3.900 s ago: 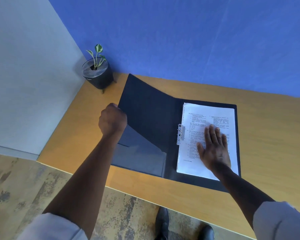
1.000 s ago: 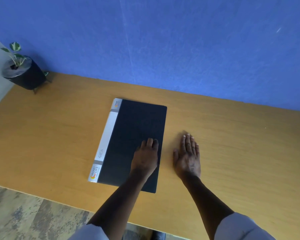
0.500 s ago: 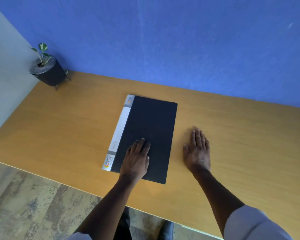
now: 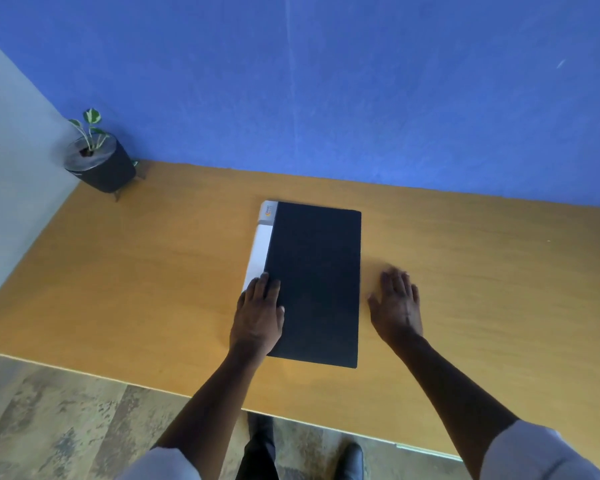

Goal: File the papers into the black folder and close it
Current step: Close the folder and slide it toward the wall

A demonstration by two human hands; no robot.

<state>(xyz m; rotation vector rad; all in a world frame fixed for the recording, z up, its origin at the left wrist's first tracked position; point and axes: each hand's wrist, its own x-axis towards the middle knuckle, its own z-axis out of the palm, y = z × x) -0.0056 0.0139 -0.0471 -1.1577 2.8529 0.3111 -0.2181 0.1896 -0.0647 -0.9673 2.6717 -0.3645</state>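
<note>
Office: desk [image 4: 153,278], folder [image 4: 314,282], potted plant [image 4: 99,161]

Very little can be read here. The black folder [image 4: 314,282] lies shut on the table [image 4: 482,289], and along its left edge runs a white spine strip [image 4: 260,252] — at the strip's far end sits a grey block with a small orange logo [image 4: 268,212] and a line or two of print beside it, too small and blurred to make out. The white length of the strip shows no print that can be told, and its near end is covered by the left hand [image 4: 257,315]. The black cover itself carries no lettering that shows — nor does the dark plant pot [image 4: 101,164] at the far left corner.
</note>
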